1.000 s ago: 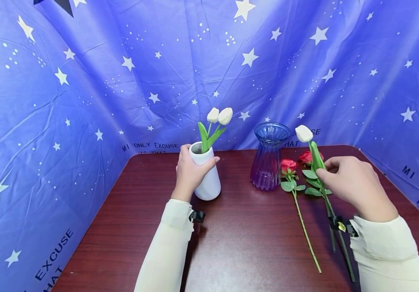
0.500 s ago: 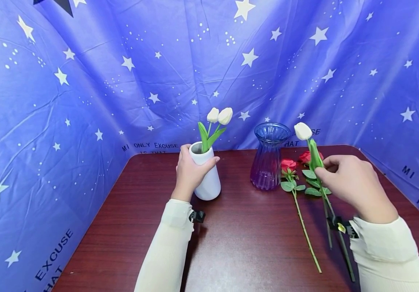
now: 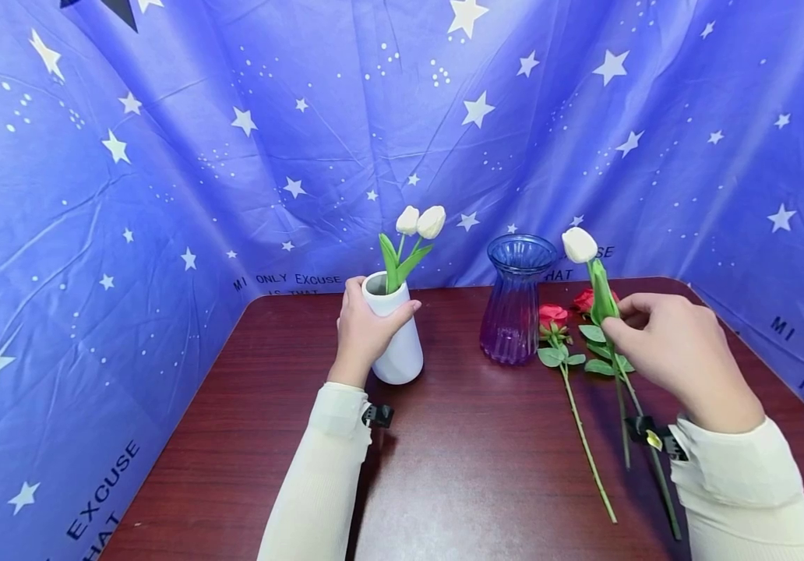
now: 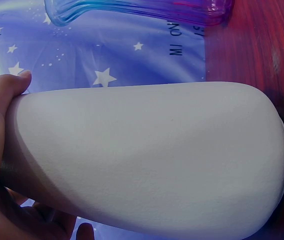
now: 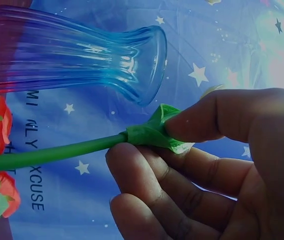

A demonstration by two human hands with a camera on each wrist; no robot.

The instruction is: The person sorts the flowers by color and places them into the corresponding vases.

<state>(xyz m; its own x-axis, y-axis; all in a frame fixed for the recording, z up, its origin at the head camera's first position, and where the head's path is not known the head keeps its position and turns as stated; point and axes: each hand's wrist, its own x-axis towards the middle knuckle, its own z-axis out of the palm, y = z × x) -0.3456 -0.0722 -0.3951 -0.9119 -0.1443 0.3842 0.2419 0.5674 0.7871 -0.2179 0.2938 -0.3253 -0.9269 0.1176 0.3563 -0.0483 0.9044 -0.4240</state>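
Observation:
My left hand (image 3: 367,331) grips a white vase (image 3: 402,351) near its mouth, thumb along the rim side. The vase stands on the table, and two white tulips (image 3: 431,223) with green leaves rise from it. To the right, my right hand (image 3: 685,354) pinches another white tulip (image 3: 580,245) where its green leaves meet the stem. This tulip is upright with a slight tilt, its stem hanging down over the table. In the right wrist view the thumb presses the leaf base (image 5: 154,132) against the fingers, and the bloom is mostly hidden.
A ribbed blue-purple glass vase (image 3: 514,312) stands between the hands. Two red roses, one nearer (image 3: 552,315) and one behind the held tulip (image 3: 584,301), lie on the dark red wooden table (image 3: 472,467). A blue star-patterned cloth (image 3: 346,117) surrounds the table.
My right hand has shifted the held tulip slightly up and to the left, with the stem end rising too. The left hand stays on the white vase.

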